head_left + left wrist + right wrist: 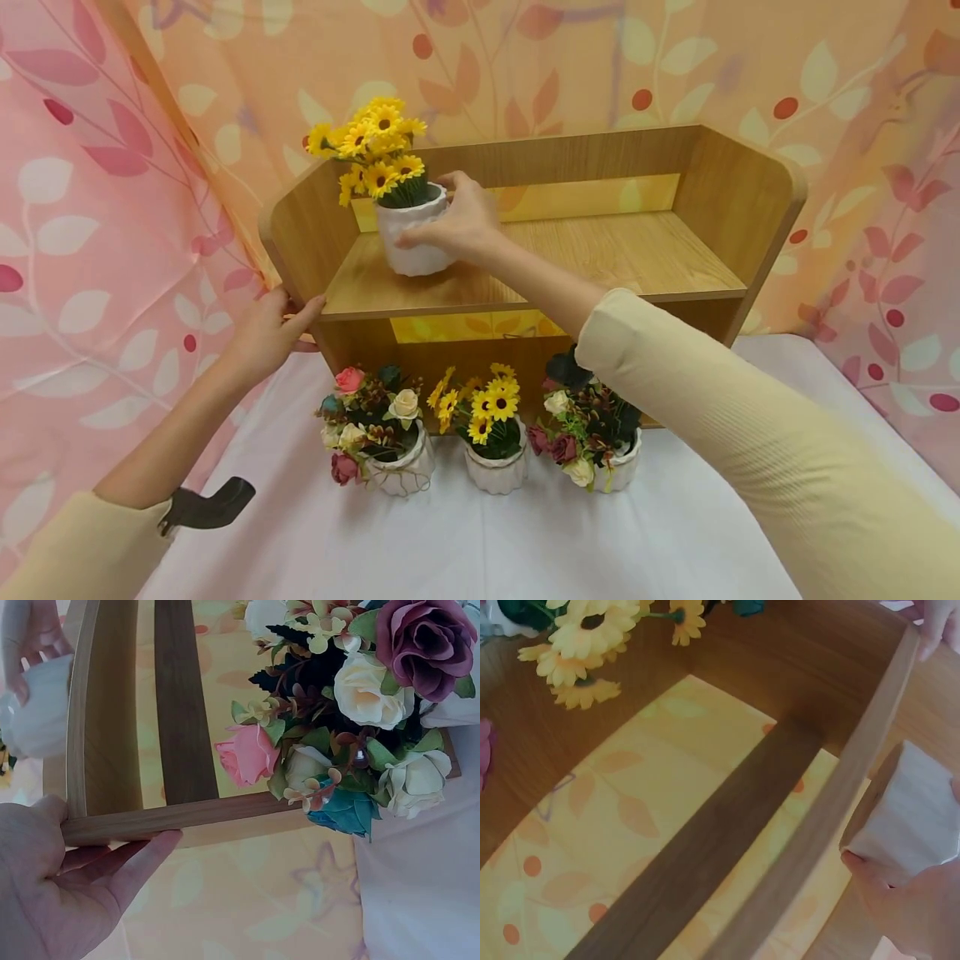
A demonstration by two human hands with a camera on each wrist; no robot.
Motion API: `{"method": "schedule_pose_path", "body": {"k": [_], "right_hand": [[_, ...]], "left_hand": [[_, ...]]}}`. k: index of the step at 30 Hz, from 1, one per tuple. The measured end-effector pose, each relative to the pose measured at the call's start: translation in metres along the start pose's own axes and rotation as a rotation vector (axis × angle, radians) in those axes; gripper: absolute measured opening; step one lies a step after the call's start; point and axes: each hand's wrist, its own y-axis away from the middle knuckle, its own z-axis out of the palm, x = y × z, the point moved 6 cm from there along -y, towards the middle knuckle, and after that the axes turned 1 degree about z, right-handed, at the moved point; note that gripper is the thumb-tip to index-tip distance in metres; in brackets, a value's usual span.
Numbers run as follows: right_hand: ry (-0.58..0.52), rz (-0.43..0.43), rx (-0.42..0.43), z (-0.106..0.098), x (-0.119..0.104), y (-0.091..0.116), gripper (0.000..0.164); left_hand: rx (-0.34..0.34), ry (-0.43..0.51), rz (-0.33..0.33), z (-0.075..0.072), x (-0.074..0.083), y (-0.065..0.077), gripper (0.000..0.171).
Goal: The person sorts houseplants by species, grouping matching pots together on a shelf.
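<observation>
My right hand (pixel 468 221) grips a white flowerpot (pixel 408 248) of yellow sunflowers (pixel 381 142), thumb on the near side and fingers behind. The pot is at the left end of the wooden shelf's upper board (pixel 600 250); whether its base touches cannot be told. The left hand (pixel 262 337) holds the shelf's left side panel, with the thumb at the upper board's front corner. In the left wrist view that hand (pixel 67 885) has the panel edge between thumb and fingers. The right wrist view shows the white pot (pixel 907 814) above the board's edge.
On the white cloth (pixel 480 542) before the shelf stand potted mixed roses (pixel 375 425) at left, potted sunflowers (pixel 495 425) in the middle and more roses (pixel 585 425) under the right forearm. Patterned curtains (pixel 570 67) hang behind and at both sides.
</observation>
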Motion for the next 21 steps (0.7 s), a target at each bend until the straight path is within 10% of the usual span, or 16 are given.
{"method": "schedule_pose_path", "body": {"k": [21], "right_hand": [[-0.044,0.018,-0.064,-0.014,-0.005,0.017,0.106]], "left_hand": [[-0.006,-0.005,0.026,-0.003,0.014,-0.004,0.078]]}}
